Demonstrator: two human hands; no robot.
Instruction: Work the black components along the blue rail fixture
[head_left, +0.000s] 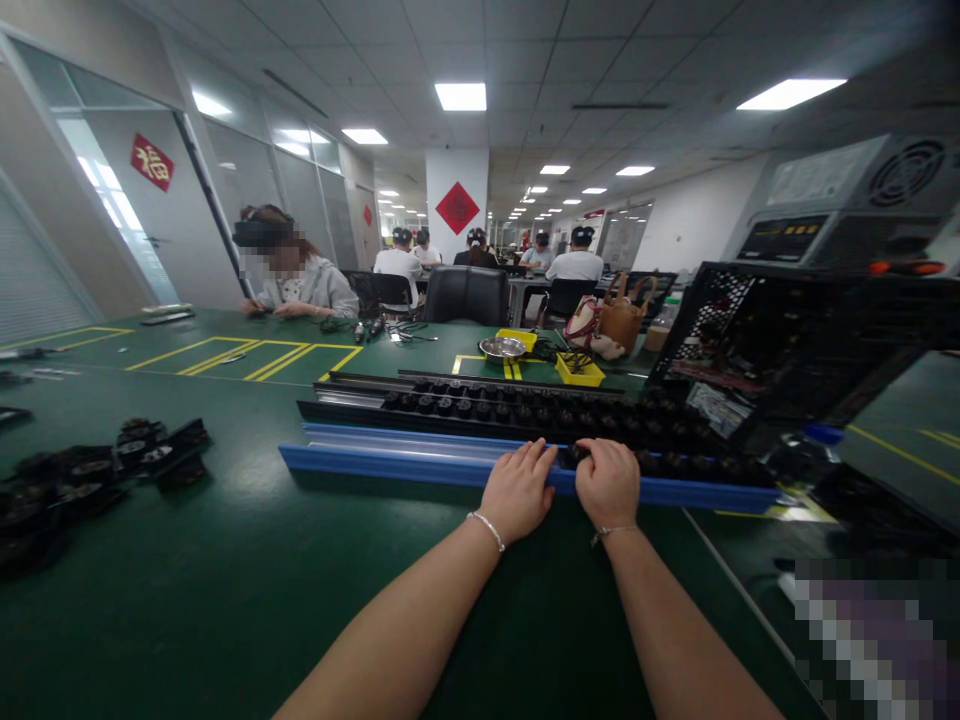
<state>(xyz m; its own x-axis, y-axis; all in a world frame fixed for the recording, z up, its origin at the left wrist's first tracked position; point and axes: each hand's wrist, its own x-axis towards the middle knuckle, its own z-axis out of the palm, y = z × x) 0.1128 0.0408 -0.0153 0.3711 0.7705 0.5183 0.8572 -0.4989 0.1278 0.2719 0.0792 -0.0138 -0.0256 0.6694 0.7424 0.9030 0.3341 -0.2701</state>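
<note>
A long blue channel rail (390, 465) lies across the green table in front of me. Its right part holds a row of dark round parts (675, 466), while the left stretch shows a bare, shiny inside. My left hand (520, 490) rests over the near wall of the rail, fingers bent across it and thumb on the near side. Close beside it, my right hand (609, 482) is closed at the end of the row, its fingertips on a small black part (573, 456) inside the rail. The fingers hide much of that part, so its exact kind is unclear.
Behind the blue rail lie black rails (352, 412) with more round parts. Loose black parts (90, 470) are heaped at left. A metal bowl (502, 348) and yellow trays (579, 371) stand farther back. An opened computer case (787, 350) rises at right. A person (300, 275) sits across.
</note>
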